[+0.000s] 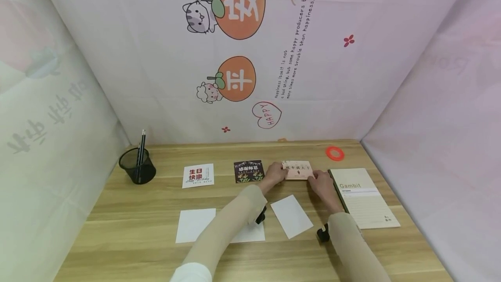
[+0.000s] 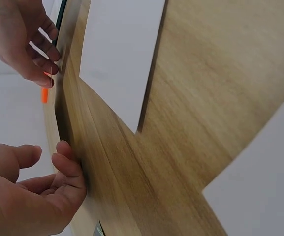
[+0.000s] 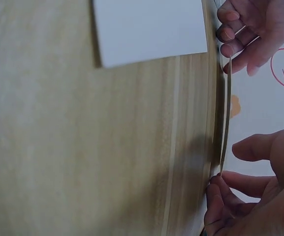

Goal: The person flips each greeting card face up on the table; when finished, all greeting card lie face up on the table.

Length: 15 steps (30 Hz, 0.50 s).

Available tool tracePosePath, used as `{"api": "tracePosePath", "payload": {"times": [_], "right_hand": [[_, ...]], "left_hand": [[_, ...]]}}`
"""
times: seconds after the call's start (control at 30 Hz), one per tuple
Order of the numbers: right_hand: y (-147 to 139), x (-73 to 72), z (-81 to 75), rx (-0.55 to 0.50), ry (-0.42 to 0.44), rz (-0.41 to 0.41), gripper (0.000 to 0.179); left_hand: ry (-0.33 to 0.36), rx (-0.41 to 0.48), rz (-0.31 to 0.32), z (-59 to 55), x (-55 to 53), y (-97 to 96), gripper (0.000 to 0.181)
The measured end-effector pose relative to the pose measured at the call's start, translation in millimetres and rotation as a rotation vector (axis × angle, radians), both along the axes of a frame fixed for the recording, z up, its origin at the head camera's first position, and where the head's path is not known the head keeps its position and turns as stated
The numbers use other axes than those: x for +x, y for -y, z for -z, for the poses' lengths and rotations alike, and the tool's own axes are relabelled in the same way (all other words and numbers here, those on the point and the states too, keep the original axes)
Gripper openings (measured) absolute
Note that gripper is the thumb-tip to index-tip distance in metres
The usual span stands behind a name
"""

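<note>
A pale pink greeting card (image 1: 298, 170) with printed characters is between both hands towards the back of the table. My left hand (image 1: 276, 172) holds its left edge, and my right hand (image 1: 324, 185) holds its right-hand corner. Edge-on in the right wrist view, the card (image 3: 228, 108) appears as a thin strip spanning the two hands, just above the tabletop. The left thumb is raised off the card in the left wrist view. Beside the left hand lies a dark greeting card (image 1: 249, 171) with yellow flowers. A blank white card (image 1: 291, 216) lies at an angle between the forearms.
A white birthday card (image 1: 198, 175) lies left of the dark one. Nearer are two blank white cards (image 1: 195, 224), one partly under the left forearm. A black mesh pen holder (image 1: 138, 166) with pencils stands left. To the right are a Gambit notebook (image 1: 365, 199) and an orange-red ring (image 1: 335, 153).
</note>
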State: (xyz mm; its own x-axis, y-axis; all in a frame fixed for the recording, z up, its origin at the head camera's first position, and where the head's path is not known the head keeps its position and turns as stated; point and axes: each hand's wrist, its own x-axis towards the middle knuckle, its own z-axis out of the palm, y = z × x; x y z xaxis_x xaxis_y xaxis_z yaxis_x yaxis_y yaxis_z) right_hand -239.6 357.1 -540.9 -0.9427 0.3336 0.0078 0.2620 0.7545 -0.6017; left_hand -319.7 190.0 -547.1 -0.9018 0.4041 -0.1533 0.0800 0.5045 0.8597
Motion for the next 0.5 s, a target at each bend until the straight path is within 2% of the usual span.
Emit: {"api": "tracePosePath", "payload": {"times": [0.1,0.27,0.37,0.5], "right_hand": [[1,1.4,-0.2,-0.004,0.005,0.002,0.035],[2,4.4,0.6,-0.015,-0.001,0.01,0.043],[2,5.7,0.5,-0.015,-0.026,0.011,0.043],[4,7.9,-0.7,-0.027,-0.055,0.017,0.042]], "left_hand": [[0.024,-0.004,-0.007,-0.4,0.7,2.1,0.036],[0.019,0.018,-0.047,-0.6,4.6,7.0,0.036],[-0.036,0.026,-0.032,0.1,6.6,11.3,0.033],[-0.113,0.005,0.018,-4.7,11.1,18.7,0.03]]}}
